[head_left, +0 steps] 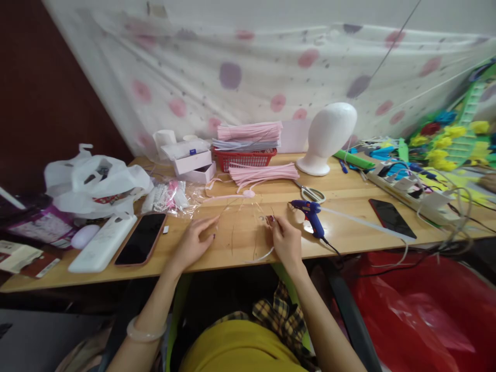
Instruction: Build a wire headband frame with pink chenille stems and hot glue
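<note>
My left hand rests low over the table, thumb and forefinger apart, its forefinger tip close to a thin brownish wire. My right hand is closed in a pinch on what looks like another thin wire; the fingers partly hide it. Between the hands, fine wires and clear strands lie on the wood, hard to tell apart. A curved white strip shows below the right fingers. Beyond them lies a pink pipe cleaner with a pink rounded piece at its end.
A blue glue gun and scissors lie right, near a phone and a power strip. Behind are pink pipe cleaners, a red basket and a foam head. Left are another phone and a plastic bag.
</note>
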Demonstrator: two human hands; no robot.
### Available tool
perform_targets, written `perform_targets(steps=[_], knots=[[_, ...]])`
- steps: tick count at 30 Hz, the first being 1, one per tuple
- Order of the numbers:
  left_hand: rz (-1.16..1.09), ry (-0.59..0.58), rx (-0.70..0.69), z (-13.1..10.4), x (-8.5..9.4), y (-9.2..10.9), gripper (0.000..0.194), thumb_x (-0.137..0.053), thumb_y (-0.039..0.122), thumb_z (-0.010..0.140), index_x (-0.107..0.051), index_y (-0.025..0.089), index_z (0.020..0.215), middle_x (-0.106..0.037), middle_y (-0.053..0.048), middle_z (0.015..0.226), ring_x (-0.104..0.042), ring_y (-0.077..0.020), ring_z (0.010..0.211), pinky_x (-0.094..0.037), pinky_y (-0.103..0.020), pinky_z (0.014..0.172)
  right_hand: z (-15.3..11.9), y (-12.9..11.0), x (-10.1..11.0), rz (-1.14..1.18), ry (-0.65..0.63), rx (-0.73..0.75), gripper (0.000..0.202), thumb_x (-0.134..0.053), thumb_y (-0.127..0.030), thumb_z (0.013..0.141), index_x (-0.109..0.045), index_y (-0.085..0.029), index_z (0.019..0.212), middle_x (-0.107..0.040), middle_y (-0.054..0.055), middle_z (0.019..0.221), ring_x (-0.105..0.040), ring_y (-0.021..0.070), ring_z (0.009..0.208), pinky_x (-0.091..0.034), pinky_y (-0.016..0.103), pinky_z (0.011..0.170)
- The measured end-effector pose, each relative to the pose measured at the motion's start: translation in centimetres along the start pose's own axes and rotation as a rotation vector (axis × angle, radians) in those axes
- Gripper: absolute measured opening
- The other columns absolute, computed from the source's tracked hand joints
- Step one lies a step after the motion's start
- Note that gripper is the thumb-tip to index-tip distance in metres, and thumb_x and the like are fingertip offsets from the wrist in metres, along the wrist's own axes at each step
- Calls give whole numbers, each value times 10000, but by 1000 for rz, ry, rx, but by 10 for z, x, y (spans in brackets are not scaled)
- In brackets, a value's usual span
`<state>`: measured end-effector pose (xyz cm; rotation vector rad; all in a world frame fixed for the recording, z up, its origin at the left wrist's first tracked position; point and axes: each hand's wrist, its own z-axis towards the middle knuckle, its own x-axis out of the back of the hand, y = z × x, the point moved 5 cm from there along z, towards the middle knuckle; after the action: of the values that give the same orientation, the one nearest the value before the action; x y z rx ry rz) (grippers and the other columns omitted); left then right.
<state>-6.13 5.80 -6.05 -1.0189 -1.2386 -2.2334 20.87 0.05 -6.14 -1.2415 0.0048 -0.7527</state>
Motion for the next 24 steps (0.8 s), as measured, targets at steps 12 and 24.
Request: perform_targets(steps=[12,24], knots=[[-19,285,-225,2,21,50,164,-513,344,948,-647,249,949,-769,-34,1012,-695,-224,1054,-406,-473,1120,14,-1,0,514,32,-231,451,-705,-627,748,-706,-184,829,-777,106,884,-756,280,870,-605,457,879],[-562,332,202,35,62,49,331,-577,363,871,-632,176,1139,-624,36,602,-618,-143,543,-504,-257,587,11,-56,6,660,-163,-98,557,-698,-614,771,-640,-200,1140,-668,-11,637,-663,171,627,-555,318,641]])
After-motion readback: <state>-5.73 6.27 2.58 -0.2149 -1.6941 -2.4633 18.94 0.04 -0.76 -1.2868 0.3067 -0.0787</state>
